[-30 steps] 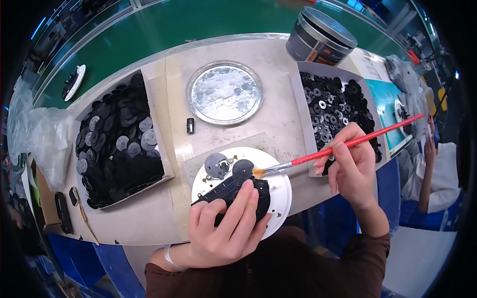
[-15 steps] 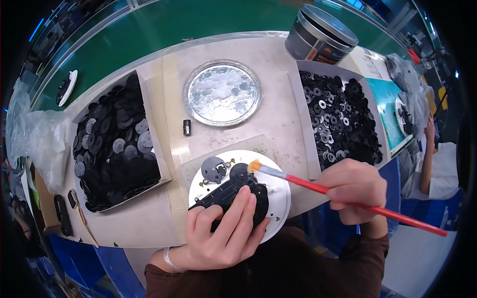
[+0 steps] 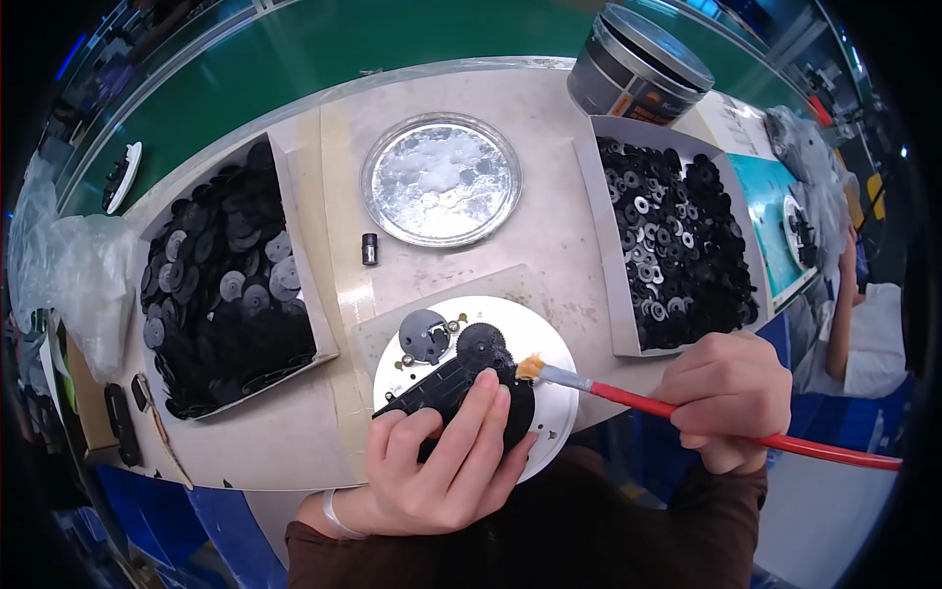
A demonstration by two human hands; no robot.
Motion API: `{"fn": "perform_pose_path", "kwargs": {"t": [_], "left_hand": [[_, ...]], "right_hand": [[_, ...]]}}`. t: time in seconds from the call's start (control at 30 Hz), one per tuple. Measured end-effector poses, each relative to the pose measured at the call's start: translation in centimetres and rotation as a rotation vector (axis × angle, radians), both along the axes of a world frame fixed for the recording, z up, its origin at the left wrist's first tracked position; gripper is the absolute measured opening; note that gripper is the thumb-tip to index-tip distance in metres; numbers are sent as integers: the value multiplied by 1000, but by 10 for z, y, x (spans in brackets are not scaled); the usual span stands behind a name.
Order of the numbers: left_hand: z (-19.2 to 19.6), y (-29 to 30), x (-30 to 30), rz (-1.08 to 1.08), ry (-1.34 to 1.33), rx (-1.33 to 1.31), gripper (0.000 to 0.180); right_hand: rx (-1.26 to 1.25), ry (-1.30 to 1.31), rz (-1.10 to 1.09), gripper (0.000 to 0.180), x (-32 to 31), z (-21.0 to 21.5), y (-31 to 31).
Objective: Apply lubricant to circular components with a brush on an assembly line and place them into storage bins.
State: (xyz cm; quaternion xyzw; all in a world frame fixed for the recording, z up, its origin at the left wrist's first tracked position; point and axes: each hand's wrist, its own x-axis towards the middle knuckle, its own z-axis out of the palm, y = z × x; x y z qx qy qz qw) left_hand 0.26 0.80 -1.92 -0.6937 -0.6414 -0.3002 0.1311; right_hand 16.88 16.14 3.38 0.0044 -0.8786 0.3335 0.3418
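One red brush [image 3: 633, 400] is clasped in the right grip [image 3: 728, 391], its bristles [image 3: 530, 367] beside the black gear [image 3: 481, 345]. The left grip [image 3: 437, 469] holds the black housing [image 3: 444, 389], which lies beneath its fingers [image 3: 477, 401] on a white disc [image 3: 557, 405], at the table's [image 3: 554, 211] near edge.

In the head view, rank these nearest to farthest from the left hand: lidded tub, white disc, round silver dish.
1. White disc: partly under the left hand.
2. Round silver dish: beyond the disc, mid-table.
3. Lidded tub: up to the right, near the table's far edge.
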Motion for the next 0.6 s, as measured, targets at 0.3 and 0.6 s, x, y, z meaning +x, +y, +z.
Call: {"fn": "perform_pose_path", "kwargs": {"t": [0.3, 0.6], "left_hand": [[-3, -1, 1, 44, 16, 36, 36], [-3, 0, 1, 12, 8, 31, 42]], "right_hand": [[-291, 58, -91, 21, -1, -10, -4], [-672, 10, -95, 8, 2, -19, -1]]}}
